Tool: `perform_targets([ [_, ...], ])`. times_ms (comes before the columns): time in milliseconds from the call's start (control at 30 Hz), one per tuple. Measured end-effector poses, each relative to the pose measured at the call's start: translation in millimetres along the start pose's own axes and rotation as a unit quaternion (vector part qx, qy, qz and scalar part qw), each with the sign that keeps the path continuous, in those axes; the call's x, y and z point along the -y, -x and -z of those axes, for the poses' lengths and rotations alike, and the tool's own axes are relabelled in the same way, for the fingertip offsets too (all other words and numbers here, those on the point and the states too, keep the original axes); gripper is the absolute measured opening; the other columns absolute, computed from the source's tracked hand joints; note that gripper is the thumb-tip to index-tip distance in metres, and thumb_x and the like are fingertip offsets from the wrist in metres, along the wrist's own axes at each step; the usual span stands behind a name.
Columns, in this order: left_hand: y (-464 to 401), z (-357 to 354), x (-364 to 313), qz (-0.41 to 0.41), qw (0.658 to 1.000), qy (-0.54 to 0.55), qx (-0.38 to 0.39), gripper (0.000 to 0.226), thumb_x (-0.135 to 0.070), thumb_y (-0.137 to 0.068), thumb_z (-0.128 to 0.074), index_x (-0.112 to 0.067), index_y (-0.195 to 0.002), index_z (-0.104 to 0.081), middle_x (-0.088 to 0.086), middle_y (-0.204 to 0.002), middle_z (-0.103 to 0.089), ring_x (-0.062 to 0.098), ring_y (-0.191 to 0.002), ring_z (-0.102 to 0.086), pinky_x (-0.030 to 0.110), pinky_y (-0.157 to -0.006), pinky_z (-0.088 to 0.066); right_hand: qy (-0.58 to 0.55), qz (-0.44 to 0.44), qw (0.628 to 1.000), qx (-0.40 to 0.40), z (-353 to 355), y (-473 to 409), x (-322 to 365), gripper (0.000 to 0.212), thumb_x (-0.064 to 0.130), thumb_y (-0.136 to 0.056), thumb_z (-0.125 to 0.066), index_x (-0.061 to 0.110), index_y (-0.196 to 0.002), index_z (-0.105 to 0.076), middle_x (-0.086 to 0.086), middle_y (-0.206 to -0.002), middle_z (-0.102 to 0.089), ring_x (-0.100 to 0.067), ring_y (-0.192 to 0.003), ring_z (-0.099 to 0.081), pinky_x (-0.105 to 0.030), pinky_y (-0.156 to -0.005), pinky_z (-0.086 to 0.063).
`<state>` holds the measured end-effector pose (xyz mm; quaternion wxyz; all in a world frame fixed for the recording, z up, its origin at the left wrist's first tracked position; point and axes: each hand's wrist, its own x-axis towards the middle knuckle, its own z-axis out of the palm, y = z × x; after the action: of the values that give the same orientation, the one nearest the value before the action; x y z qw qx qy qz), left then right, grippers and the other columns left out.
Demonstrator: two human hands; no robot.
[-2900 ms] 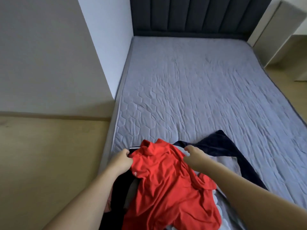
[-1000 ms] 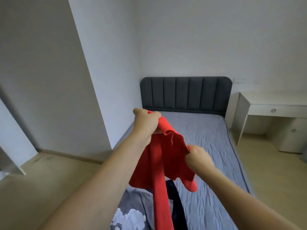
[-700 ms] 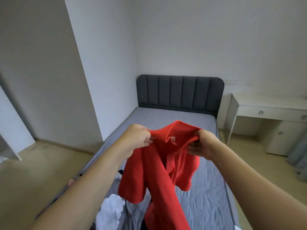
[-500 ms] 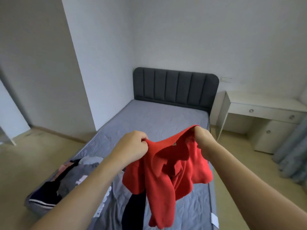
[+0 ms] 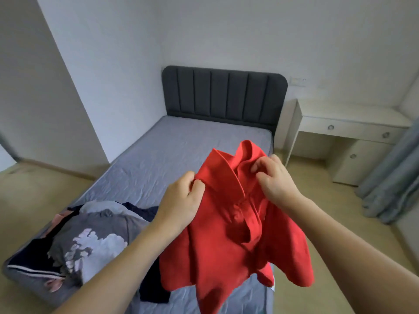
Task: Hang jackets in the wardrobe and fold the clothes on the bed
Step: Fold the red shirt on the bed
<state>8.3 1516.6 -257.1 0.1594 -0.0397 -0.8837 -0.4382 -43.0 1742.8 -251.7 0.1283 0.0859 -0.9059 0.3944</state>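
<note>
Red polo shirt (image 5: pixel 226 241): held in air above bed's near right corner, collar up, body hanging. Left hand (image 5: pixel 181 200): gripping shirt's left shoulder, fingers curled. Right hand (image 5: pixel 274 177): pinching collar at right side. Clothes pile (image 5: pixel 74 241), grey print plus dark items: bed's near left corner. Grey mattress (image 5: pixel 181 150) beyond. Dark padded headboard (image 5: pixel 224 96) at far edge. White desk (image 5: pixel 349 123) right of headboard.

A matt red cloth polo shirt (image 5: pixel 229 241) is hanging at centre frame; a padded dark grey fabric headboard (image 5: pixel 224 96) and a smooth matt white desk (image 5: pixel 349 128) are showing behind.
</note>
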Motion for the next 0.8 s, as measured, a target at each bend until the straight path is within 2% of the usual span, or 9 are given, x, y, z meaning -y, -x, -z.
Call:
perform_targets([
  [67,-23.2,-32.3,20.1,0.027,0.998,-0.060,0.018,0.032,-0.024,-0.097,-0.044,-0.009,-0.073,-0.030,0.004,-0.057,-0.038,0.034,-0.063,-0.041,0.043,-0.059,-0.030,0.116,0.031,0.990,0.070,-12.8,-22.1,-46.5,0.021,0.014,-0.079,-0.050,0.023,-0.099,-0.049,0.002,-0.101,-0.042,-0.027,-0.089,-0.055,-0.038,-0.082,-0.045],
  [200,-77.5,-114.5,91.9,0.058,0.974,-0.215,0.048,0.028,-0.027,-0.101,-0.039,-0.012,-0.078,-0.036,0.017,-0.077,-0.058,0.041,-0.082,-0.055,0.043,-0.065,-0.036,0.204,0.074,0.961,0.172,-69.6,-74.8,-143.3,0.043,0.009,-0.084,-0.047,0.020,-0.125,-0.042,-0.004,-0.112,-0.040,-0.037,-0.090,-0.057,-0.042,-0.074,-0.047],
  [267,-110.4,-168.8,151.6,0.059,0.953,-0.294,0.052,0.025,-0.030,-0.102,-0.035,-0.013,-0.084,-0.040,0.019,-0.088,-0.064,0.041,-0.088,-0.061,0.042,-0.067,-0.040,0.229,0.091,0.950,0.191,-124.0,-106.0,-202.2,0.052,0.003,-0.082,-0.046,0.020,-0.131,-0.041,-0.006,-0.116,-0.040,-0.038,-0.092,-0.056,-0.042,-0.070,-0.046],
  [367,-142.6,-264.3,264.0,0.093,0.908,-0.403,0.072,0.024,-0.029,-0.102,-0.037,-0.010,-0.105,-0.051,0.020,-0.103,-0.067,0.041,-0.101,-0.063,0.043,-0.078,-0.047,0.255,0.083,0.941,0.204,-226.8,-133.5,-301.0,0.067,-0.001,-0.081,-0.047,0.024,-0.142,-0.034,-0.008,-0.122,-0.040,-0.036,-0.106,-0.050,-0.045,-0.080,-0.048],
  [467,-131.6,-373.4,393.4,0.135,0.873,-0.460,0.089,0.030,-0.025,-0.097,-0.043,-0.013,-0.124,-0.048,0.013,-0.130,-0.054,0.034,-0.122,-0.048,0.046,-0.101,-0.036,0.301,0.042,0.933,0.193,-334.9,-123.3,-416.3,0.073,0.011,-0.088,-0.048,0.032,-0.152,-0.018,-0.008,-0.134,-0.037,-0.035,-0.117,-0.043,-0.047,-0.092,-0.043],
  [533,-97.2,-448.0,475.1,0.203,0.870,-0.429,0.136,0.049,-0.037,-0.099,-0.038,-0.019,-0.145,-0.034,0.012,-0.154,-0.030,0.033,-0.142,-0.025,0.053,-0.116,-0.014,0.327,-0.012,0.920,0.217,-402.1,-95.5,-499.2,0.072,0.030,-0.093,-0.047,0.037,-0.153,-0.008,-0.006,-0.148,-0.026,-0.034,-0.131,-0.034,-0.053,-0.103,-0.032],
  [633,-19.3,-535.3,575.5,0.265,0.859,-0.378,0.222,0.065,-0.061,-0.098,-0.020,-0.035,-0.155,-0.005,0.002,-0.165,0.006,0.028,-0.150,0.010,0.062,-0.115,0.011,0.355,-0.068,0.879,0.311,-480.8,-36.1,-615.3,0.068,0.058,-0.095,-0.031,0.042,-0.152,0.003,-0.001,-0.162,-0.004,-0.030,-0.148,-0.008,-0.064,-0.113,-0.006],
  [700,18.7,-566.3,620.9,0.233,0.865,-0.403,0.189,0.068,-0.067,-0.093,-0.014,-0.039,-0.155,-0.004,0.000,-0.165,0.004,0.028,-0.150,0.012,0.066,-0.113,0.009,0.346,-0.069,0.887,0.297,-514.0,-6.1,-669.0,0.071,0.069,-0.090,-0.013,0.040,-0.153,0.001,0.000,-0.163,0.000,-0.029,-0.149,0.000,-0.063,-0.115,0.000],
  [800,20.0,-581.4,645.0,0.175,0.871,-0.446,0.108,0.068,-0.067,-0.092,-0.016,-0.040,-0.154,-0.010,0.000,-0.165,-0.005,0.030,-0.151,0.005,0.066,-0.112,0.008,0.329,-0.016,0.925,0.189,-533.5,3.6,-698.3,0.086,0.071,-0.075,0.003,0.040,-0.153,-0.012,0.001,-0.162,-0.011,-0.027,-0.149,-0.005,-0.057,-0.115,0.002],
])
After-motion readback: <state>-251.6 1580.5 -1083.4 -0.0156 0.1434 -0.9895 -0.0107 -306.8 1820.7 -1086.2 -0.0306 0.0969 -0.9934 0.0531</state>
